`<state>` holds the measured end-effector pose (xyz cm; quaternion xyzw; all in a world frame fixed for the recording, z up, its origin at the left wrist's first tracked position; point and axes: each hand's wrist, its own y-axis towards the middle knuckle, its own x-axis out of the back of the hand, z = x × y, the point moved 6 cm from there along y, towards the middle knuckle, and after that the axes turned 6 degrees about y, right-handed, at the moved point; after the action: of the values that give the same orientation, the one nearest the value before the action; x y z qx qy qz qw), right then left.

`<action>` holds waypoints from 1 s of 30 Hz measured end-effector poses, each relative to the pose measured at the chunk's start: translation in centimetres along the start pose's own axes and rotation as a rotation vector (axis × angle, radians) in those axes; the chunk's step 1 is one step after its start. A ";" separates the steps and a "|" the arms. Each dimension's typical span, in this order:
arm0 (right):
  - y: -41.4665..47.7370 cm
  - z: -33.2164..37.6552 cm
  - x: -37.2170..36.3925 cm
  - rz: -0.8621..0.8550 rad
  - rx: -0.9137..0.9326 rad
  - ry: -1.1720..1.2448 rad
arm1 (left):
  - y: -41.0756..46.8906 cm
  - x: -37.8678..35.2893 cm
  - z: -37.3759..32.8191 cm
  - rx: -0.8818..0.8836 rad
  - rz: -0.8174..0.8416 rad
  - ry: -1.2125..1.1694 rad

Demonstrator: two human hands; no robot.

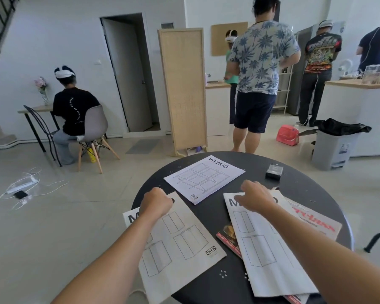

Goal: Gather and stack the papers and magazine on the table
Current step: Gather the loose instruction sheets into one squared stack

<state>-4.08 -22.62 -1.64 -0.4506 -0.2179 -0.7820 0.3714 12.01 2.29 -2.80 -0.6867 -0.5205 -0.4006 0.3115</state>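
Three instruction booklets and a magazine lie on a round black table [316,194]. The VITTSJÖ booklet [204,177] sits at the far middle. A second booklet [180,242] lies near left, overhanging the table's edge. My left hand [157,201] rests curled on its top edge. A third booklet [263,249] lies near right on top of a red and white magazine [314,220]. My right hand [256,199] presses down on that booklet's top edge, fingers bent.
A small black box [274,171] sits at the table's far right. Several people stand or sit beyond the table. A grey bin [331,148], a red bag [287,135] and a wooden screen [183,91] stand on the floor. Cables [24,185] lie at the left.
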 end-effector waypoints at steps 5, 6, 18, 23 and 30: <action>1.9 4.3 -3.0 0.043 0.072 0.024 | 4.1 1.6 0.7 -0.043 -0.046 0.067; 2.5 4.8 -3.4 0.044 0.079 0.017 | 5.0 1.6 0.5 -0.059 -0.042 0.089; 9.0 7.4 -8.4 0.153 0.116 -0.193 | 14.8 -2.9 -2.3 -0.157 0.064 0.287; 10.1 7.3 -9.0 0.149 0.119 -0.174 | 16.9 -4.3 -2.6 -0.157 0.082 0.349; 10.3 6.8 -9.1 0.146 0.129 -0.142 | 17.8 -4.9 -3.2 -0.142 0.034 0.298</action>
<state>10.46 -20.99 -6.04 -0.4947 -0.2602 -0.7034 0.4391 27.76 -7.37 -5.74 -0.6488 -0.4273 -0.5283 0.3426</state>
